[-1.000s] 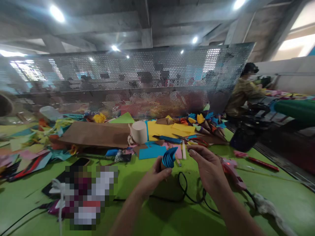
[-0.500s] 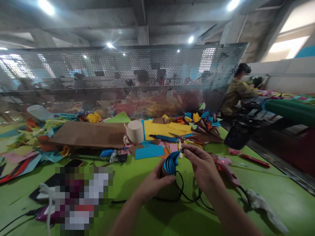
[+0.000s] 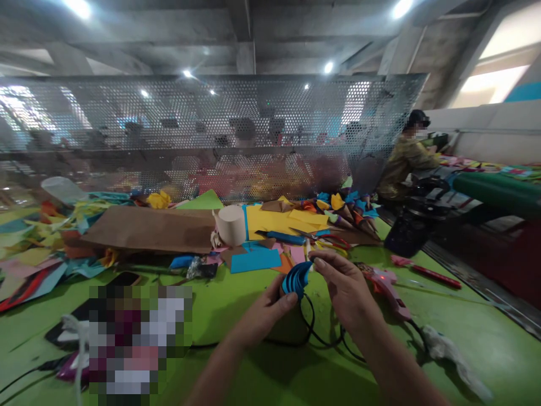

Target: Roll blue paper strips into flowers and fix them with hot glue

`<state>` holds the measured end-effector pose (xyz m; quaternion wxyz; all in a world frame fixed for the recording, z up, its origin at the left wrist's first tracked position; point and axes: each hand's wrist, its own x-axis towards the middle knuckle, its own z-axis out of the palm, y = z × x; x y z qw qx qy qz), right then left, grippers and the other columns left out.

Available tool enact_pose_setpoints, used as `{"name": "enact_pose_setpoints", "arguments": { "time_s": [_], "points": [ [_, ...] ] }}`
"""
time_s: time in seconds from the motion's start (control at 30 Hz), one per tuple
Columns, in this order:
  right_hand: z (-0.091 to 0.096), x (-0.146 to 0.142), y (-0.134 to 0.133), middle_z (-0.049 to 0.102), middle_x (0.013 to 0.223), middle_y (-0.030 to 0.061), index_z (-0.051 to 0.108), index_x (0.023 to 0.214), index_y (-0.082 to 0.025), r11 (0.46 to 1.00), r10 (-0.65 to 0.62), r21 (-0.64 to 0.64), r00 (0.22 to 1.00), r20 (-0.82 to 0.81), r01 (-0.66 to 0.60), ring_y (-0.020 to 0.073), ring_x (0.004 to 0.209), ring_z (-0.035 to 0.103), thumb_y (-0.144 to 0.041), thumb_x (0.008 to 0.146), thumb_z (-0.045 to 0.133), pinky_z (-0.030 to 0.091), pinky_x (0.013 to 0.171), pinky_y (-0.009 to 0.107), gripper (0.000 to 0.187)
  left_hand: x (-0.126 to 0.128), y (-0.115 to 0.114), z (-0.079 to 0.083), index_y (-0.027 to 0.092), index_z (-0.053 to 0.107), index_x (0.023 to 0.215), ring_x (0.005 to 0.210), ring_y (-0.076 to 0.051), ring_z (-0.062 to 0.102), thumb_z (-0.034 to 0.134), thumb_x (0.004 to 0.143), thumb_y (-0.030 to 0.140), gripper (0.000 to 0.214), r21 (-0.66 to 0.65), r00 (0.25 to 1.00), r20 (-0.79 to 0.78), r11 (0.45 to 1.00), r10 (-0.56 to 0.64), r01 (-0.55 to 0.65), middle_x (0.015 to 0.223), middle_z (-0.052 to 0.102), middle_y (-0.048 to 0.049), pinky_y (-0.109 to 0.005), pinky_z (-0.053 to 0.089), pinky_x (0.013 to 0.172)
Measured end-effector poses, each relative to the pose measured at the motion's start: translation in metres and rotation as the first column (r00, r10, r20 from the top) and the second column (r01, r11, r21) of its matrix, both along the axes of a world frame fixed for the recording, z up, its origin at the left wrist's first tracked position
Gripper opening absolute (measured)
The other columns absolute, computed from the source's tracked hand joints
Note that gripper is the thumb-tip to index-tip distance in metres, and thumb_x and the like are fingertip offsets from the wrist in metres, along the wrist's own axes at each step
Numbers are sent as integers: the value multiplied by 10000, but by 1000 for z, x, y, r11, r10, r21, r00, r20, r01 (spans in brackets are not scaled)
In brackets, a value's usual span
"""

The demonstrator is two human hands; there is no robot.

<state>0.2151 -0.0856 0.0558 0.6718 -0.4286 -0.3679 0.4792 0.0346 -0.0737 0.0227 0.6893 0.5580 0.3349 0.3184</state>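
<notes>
My left hand is closed around a bundle of curved, layered blue paper pieces, thumb in front and fingers behind. At the bundle's upper right tip, my right hand pinches with thumb and forefinger, seemingly on the paper's edge; the exact grip is partly hidden. Just right of that hand lies a pink glue gun with a small red light, its black cord looping under both hands. A flat blue paper rectangle is on the green table beyond my left hand.
Behind my hands are a blue box cutter, red-handled scissors, a cream roll, brown paper and several paper cones. A red pen lies right. A co-worker sits beyond a perforated metal screen.
Both hands stay nearly in place. The blue paper bundle has tipped slightly toward my right hand, whose fingers are now closer against its tip. The view has shifted very slightly.
</notes>
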Motion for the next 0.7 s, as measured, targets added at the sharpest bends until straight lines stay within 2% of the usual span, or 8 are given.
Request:
{"name": "enact_pose_setpoints", "arguments": {
  "time_s": [0.1, 0.47, 0.7],
  "points": [
    [0, 0, 0, 728, 816, -10, 789, 805, -266, 1000, 11, -4, 1000, 5, -11, 147, 820, 592, -371, 626, 866, 435, 800, 263, 221, 0, 1, 0, 195, 370, 1491, 1441, -320, 310, 674, 738, 660, 936, -9, 1000, -25, 1000, 1, -1, 1539, 400, -97, -455, 244, 1192],
    [-2, -3, 0, 732, 837, 10, 790, 812, -266, 1000, 8, -5, 1000, 30, -7, 171, 834, 598, -365, 624, 864, 446, 797, 293, 224, 2, -2, 9, 235, 438, 1445, 1425, -273, 341, 623, 819, 605, 751, 50, 999, 5, 998, -36, 36, 1502, 464, -56, -402, 227, 1198],
    [0, -4, -3, 720, 810, 13, 785, 825, -276, 999, -15, 34, 991, 133, 10, 185, 796, 590, -382, 676, 828, 441, 732, 303, 188, 2, 1, 4, 231, 475, 1398, 1374, -262, 386, 571, 877, 560, 624, 113, 999, -33, 993, -35, 39, 1430, 531, -54, -377, 283, 1149]
  ]
}}
